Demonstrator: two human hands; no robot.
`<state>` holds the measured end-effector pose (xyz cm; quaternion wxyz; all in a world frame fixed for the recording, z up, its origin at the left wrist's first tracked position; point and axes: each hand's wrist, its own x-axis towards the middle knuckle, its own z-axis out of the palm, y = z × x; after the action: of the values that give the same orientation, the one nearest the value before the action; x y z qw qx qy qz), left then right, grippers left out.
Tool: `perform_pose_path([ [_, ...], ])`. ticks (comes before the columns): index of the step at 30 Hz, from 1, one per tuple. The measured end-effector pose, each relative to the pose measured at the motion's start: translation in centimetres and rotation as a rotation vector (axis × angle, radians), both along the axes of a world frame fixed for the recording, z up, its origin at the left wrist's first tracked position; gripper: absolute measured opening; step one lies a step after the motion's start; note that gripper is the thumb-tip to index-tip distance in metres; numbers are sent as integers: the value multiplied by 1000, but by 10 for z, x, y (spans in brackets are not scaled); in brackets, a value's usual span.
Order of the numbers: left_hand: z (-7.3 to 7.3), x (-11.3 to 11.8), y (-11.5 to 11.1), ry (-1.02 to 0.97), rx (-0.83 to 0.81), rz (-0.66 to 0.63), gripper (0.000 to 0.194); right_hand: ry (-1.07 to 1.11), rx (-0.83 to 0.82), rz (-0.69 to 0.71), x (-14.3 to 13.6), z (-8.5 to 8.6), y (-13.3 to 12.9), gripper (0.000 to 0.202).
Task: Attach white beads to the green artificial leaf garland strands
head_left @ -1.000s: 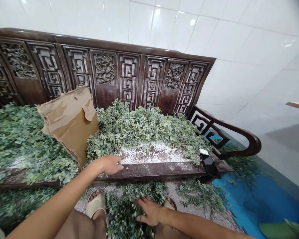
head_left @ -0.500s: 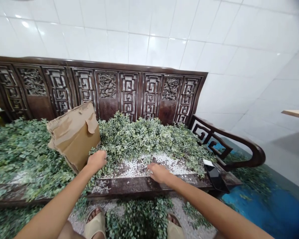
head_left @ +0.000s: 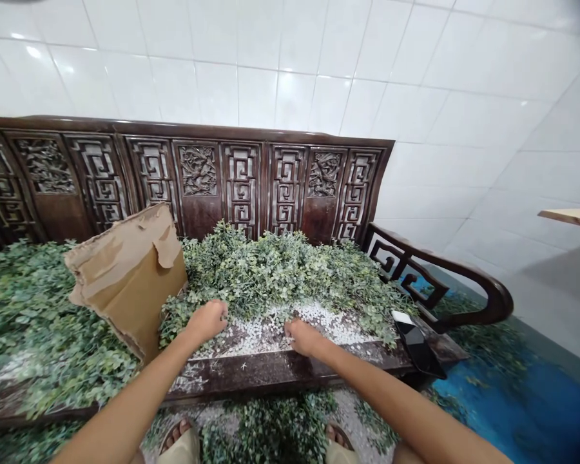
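My left hand [head_left: 210, 320] is closed, fingers curled, just over the edge of the green leafy sprigs [head_left: 275, 264] heaped on a carved wooden bench. Whatever its fingers may hold is hidden. To its right, my right hand [head_left: 302, 337] is pinched shut low over a scatter of small white pieces [head_left: 256, 332] on the seat. A bit of green shows by its fingertips, but I cannot make out what is held. A torn cardboard box [head_left: 135, 290] stands tilted among the leaves, left of my left hand.
The bench's carved backrest [head_left: 198, 171] runs along a white tiled wall [head_left: 299, 38]. A black phone [head_left: 420, 348] lies at the seat's right end, near the curved armrest [head_left: 483, 303]. More sprigs [head_left: 275, 425] lie on the floor between my sandalled feet. Blue material [head_left: 488, 399] lies at right.
My left hand has moved right, away from the cardboard box and closer to my right hand. The right hand stays nearly in place. The view has shifted slightly.
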<state>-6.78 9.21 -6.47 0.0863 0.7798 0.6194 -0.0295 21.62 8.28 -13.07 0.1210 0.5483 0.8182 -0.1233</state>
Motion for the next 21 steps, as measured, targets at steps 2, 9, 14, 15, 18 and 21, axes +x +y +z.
perform_pose_path([
  [2,-3,16,2,-24,19,-85,29,3,-14,25,-2,-1,2,31],
  [9,-21,68,5,12,15,-261,51,-5,24,53,-28,3,5,30],
  [14,-22,73,15,0,26,-162,31,1,43,68,-41,8,5,30],
  [15,-20,70,17,-22,22,-138,30,6,49,66,-42,9,6,30],
  [18,-18,60,23,-118,6,-65,30,29,65,56,-41,11,6,30],
  [21,-21,49,25,-252,-27,12,31,58,79,45,-36,10,5,30],
])
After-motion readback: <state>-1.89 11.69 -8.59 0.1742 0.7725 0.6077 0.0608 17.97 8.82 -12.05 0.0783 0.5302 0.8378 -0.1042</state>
